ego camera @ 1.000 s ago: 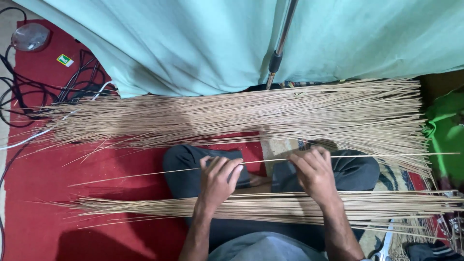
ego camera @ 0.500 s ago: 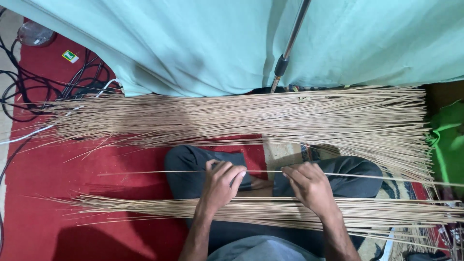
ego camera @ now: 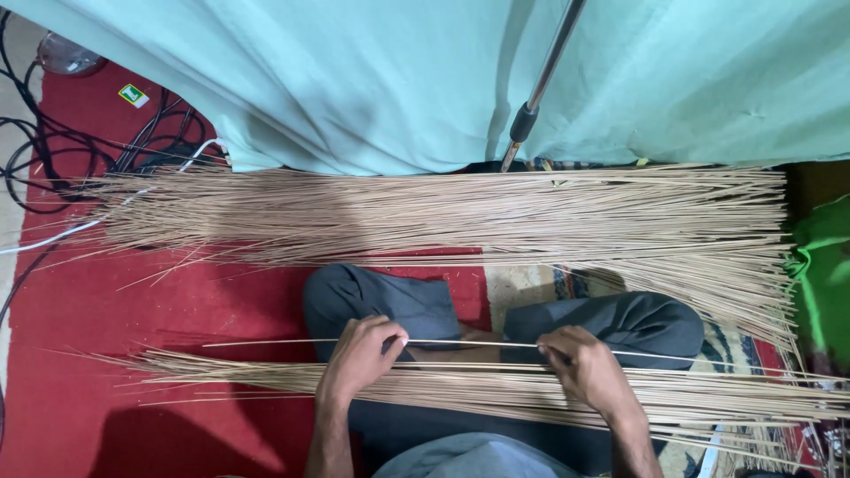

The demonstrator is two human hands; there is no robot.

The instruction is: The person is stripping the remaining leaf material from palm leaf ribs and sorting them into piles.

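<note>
**Single stick held above the near bundle**

My left hand (ego camera: pixel 359 358) and right hand (ego camera: pixel 589 367) each pinch one thin stick (ego camera: pixel 469 343), fingers closed on it. The stick runs level across my crossed legs, just above the near bundle (ego camera: pixel 221 373). The larger pile (ego camera: pixel 425 217) lies beyond, on the red carpet (ego camera: pixel 133 310).

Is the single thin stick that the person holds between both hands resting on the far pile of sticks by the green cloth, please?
No, the single stick is pinched by the left hand and right hand just above the near bundle across the lap.
</note>
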